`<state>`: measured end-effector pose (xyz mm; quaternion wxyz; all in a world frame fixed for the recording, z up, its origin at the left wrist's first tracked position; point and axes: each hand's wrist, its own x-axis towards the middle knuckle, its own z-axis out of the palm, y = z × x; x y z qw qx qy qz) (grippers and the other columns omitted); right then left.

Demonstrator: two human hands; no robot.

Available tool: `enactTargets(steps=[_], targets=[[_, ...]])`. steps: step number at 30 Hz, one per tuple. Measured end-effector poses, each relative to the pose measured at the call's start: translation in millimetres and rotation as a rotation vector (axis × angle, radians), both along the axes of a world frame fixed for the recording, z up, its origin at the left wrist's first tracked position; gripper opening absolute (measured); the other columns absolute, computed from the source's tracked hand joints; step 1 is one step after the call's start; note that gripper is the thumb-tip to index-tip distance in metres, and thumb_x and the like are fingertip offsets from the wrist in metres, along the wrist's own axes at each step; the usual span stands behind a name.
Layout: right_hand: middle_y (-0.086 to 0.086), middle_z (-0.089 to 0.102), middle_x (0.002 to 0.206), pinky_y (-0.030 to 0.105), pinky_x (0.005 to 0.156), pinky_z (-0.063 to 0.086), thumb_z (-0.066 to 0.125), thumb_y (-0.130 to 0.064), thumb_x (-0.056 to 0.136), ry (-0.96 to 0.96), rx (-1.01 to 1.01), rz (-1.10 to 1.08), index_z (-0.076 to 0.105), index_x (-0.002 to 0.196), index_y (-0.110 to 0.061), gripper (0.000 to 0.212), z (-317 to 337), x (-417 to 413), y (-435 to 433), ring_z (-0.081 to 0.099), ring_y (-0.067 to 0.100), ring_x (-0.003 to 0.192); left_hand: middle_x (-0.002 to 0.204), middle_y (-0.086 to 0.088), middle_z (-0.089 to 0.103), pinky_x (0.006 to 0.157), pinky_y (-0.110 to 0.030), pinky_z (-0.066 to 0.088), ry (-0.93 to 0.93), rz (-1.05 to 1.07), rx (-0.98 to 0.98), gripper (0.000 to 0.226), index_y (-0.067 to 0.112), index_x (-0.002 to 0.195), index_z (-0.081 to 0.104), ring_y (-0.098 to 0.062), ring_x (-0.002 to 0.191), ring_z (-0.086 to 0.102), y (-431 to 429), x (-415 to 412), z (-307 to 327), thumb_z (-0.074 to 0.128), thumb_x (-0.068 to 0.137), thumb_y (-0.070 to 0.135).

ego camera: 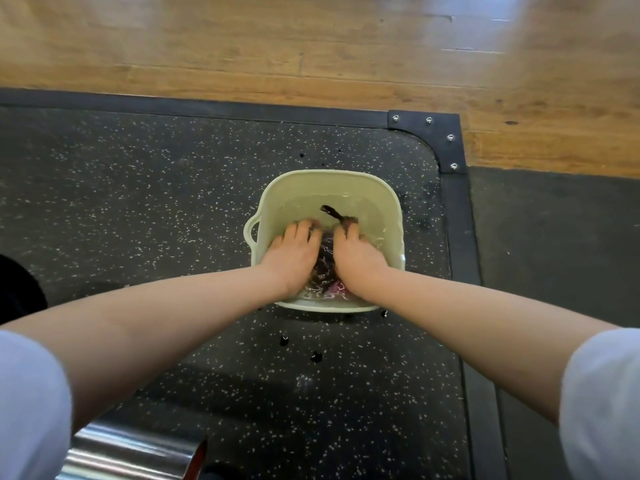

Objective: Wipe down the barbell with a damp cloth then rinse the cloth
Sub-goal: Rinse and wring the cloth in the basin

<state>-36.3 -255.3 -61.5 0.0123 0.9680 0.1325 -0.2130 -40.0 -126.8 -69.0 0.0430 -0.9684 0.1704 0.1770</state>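
a person crouched over a pale green basin [397,216] works a dark cloth [323,268] under the water [304,202], both forearms reaching down and in from the near side. the left hand [294,252] and the right hand [356,252] sit side by side, knuckles up, fingers curled down and clenched on the bunched fabric between them, a grip that looks suited to kneading or squeezing dirt out. a thin dark tail of the cloth pokes out just beyond the right hand, and a pinkish patch shows at the near wall. the fingertips are blurred below the surface.

the basin holds clear, shallow water, rippled around the wrists, and nothing else but the cloth. it stands on a black speckled rubber mat [138,188] near the mat's rounded corner, likely so spills land on rubber rather than on the wooden floor [242,46] beyond; dark wet spots [316,356] dot the mat just in front of it. a chrome barbell [135,452] end lies at the near left edge, well apart from the basin and untouched, suggesting the task is at its rinsing stage
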Motion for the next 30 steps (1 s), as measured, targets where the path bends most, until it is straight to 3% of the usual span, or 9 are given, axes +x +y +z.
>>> enactTargets(steps=[3,7,10,12,15,20,23,26,30], targets=[[0.019,0.048,0.131,0.034,0.073,0.05,0.034,-0.007,0.101,-0.069,-0.017,0.047,0.033,0.134,0.001,0.034,0,3,3,0.062,0.029,0.105,0.134,-0.018,0.04,0.092,-0.037,0.042,-0.081,0.004,0.012,0.038,0.002,0.136,0.032,-0.032,0.121,0.043,-4,3,0,0.031,0.099,0.007],[0.007,0.067,0.104,0.032,0.06,0.041,0.039,-0.004,0.099,-0.028,-0.075,0.099,0.055,0.117,-0.006,0.024,6,15,-2,0.063,0.025,0.082,0.111,-0.013,0.061,0.068,-0.038,0.045,-0.067,0.012,0.032,0.028,0.003,0.122,0.045,-0.03,0.096,0.061,-4,9,2,0.033,0.097,0.002],[0.001,0.058,0.074,0.032,0.058,0.041,0.04,-0.001,0.097,0.018,-0.089,0.106,0.06,0.093,-0.011,0.022,9,18,-5,0.053,0.023,0.067,0.093,-0.004,0.069,0.057,-0.032,0.039,-0.051,-0.027,0.118,0.026,0.009,0.111,0.057,-0.027,0.081,0.066,-5,12,5,0.036,0.096,0.004],[0.001,0.049,0.067,0.033,0.057,0.043,0.04,-0.001,0.097,0.079,-0.024,0.091,0.059,0.092,-0.009,0.021,8,20,-6,0.053,0.022,0.065,0.088,-0.006,0.067,0.057,-0.033,0.039,-0.008,-0.023,0.068,0.023,0.01,0.111,0.055,-0.029,0.074,0.061,-5,14,7,0.037,0.096,0.007],[0.006,0.058,0.081,0.033,0.058,0.045,0.039,-0.002,0.097,0.159,0.101,0.062,0.058,0.103,-0.006,0.02,8,26,-11,0.055,0.024,0.066,0.081,-0.008,0.058,0.058,-0.036,0.04,0.09,0.063,-0.151,0.024,0.005,0.119,0.04,-0.029,0.068,0.053,0,15,9,0.038,0.095,0.007],[0.009,0.052,0.109,0.03,0.068,0.04,0.046,0.002,0.092,0.221,0.262,0.057,0.041,0.129,-0.003,0.038,20,21,-10,0.053,0.024,0.085,0.126,-0.022,0.042,0.071,-0.03,0.04,0.347,0.271,-0.457,0.057,0.001,0.136,0.023,-0.027,0.088,0.052,1,15,15,0.048,0.085,-0.006],[0.006,0.051,0.11,0.032,0.066,0.043,0.066,-0.017,0.084,0.176,0.348,0.01,0.047,0.119,-0.006,0.041,22,23,-11,0.059,0.028,0.093,0.103,-0.01,0.052,0.063,-0.032,0.047,0.425,0.55,-0.783,0.045,0.008,0.111,0.039,-0.021,0.082,0.054,1,17,25,0.068,0.078,0.0],[0.004,0.061,0.11,0.035,0.075,0.05,0.073,-0.039,0.078,0.089,0.499,-0.068,0.057,0.117,-0.012,0.05,31,23,-19,0.061,0.023,0.096,0.084,0.001,0.058,0.072,-0.026,0.045,0.289,0.756,-0.987,0.022,0.016,0.081,0.052,-0.017,0.081,0.056,8,18,32,0.072,0.079,0.008],[-0.001,0.064,0.116,0.032,0.093,0.045,0.061,-0.027,0.092,-0.043,0.677,-0.172,0.063,0.116,-0.015,0.027,49,20,-30,0.057,0.016,0.108,0.076,0.0,0.059,0.076,-0.032,0.045,0.212,0.786,-1.044,0.025,0.019,0.077,0.052,-0.02,0.077,0.055,20,23,45,0.07,0.08,0.002]])
